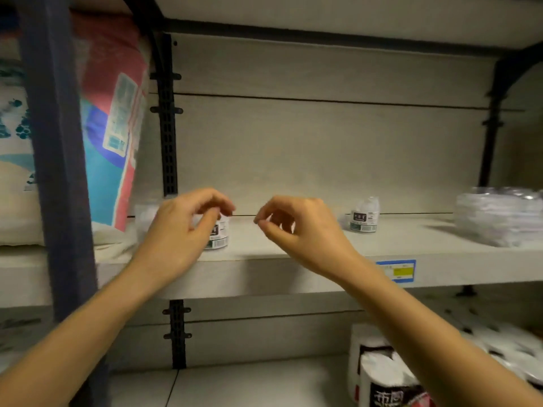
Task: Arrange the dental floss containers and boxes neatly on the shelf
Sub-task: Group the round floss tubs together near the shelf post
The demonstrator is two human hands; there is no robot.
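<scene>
A small clear floss container [219, 235] with a white label stands on the grey shelf [264, 268], mostly hidden behind my left hand [182, 227]. That hand curls over its top; whether the fingers grip it is unclear. A second floss container [364, 215] stands upright further right on the same shelf, nothing touching it. My right hand [299, 227] hovers between the two, fingers loosely curled and empty. A clear container [145, 214] stands blurred behind my left hand, at the shelf's left end.
A stack of clear plastic packs [499, 218] fills the shelf's right end. Large bagged goods [114, 124] lean in the left bay beside a dark upright post [58, 160]. A blue and yellow price tag [396, 270] marks the shelf edge. Wrapped paper rolls [382, 374] sit below.
</scene>
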